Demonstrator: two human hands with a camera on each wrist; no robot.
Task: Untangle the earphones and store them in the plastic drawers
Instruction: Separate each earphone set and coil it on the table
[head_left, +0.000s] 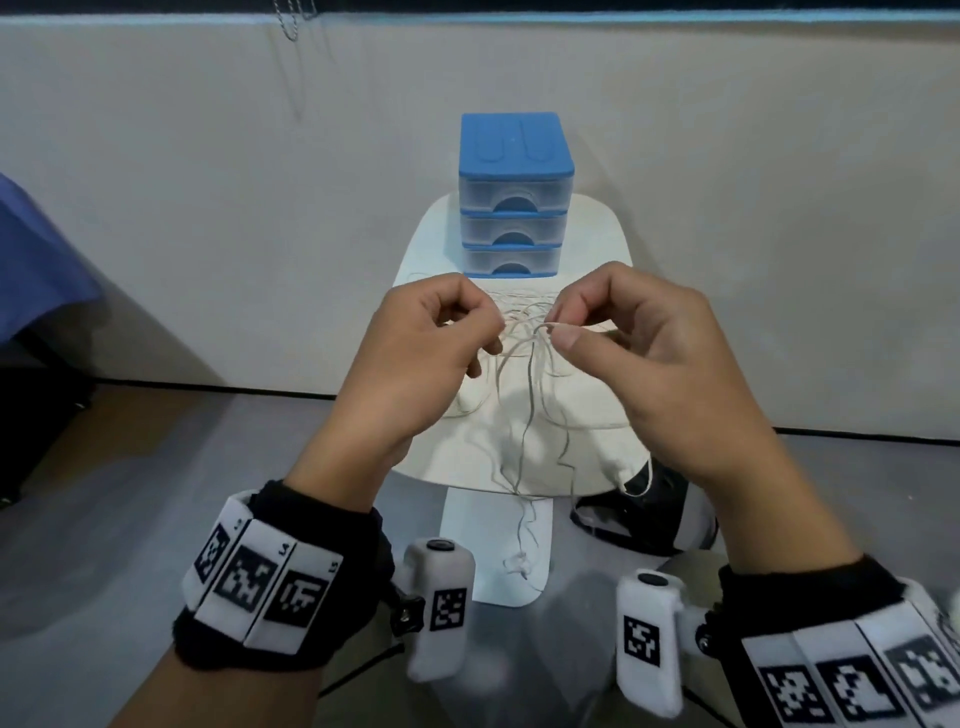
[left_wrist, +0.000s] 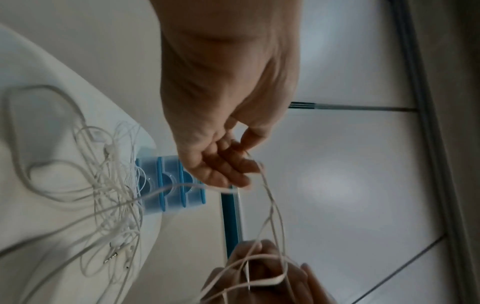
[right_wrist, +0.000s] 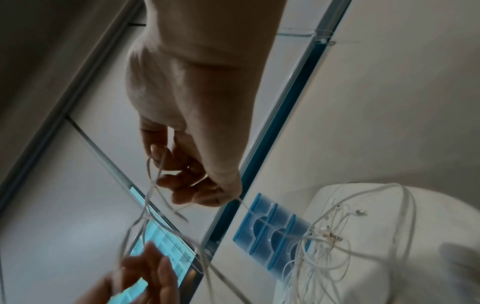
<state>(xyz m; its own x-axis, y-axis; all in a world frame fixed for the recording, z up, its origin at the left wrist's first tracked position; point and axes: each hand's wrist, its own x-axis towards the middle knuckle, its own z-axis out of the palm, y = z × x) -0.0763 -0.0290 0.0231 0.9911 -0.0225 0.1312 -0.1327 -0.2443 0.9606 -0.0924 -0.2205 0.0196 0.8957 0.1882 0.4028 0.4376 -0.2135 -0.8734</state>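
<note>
A tangle of white earphones (head_left: 525, 358) hangs between my two raised hands above a small white table (head_left: 597, 228). My left hand (head_left: 488, 327) pinches strands on the left of the knot, and my right hand (head_left: 558, 327) pinches a loop on the right. One earbud (head_left: 519, 564) dangles below the table's front edge. The blue and clear plastic drawers (head_left: 514, 228) stand shut at the back of the table. In the left wrist view, cable runs over my left hand (left_wrist: 246, 152) to the earphones (left_wrist: 111, 195) piled on the table. The right wrist view shows my right hand (right_wrist: 161, 166) holding strands.
A black and white shoe (head_left: 649, 514) lies on the grey floor right of the table's base (head_left: 493, 551). Blue cloth (head_left: 36, 260) and dark furniture (head_left: 31, 415) sit at the far left. A pale wall stands close behind the table.
</note>
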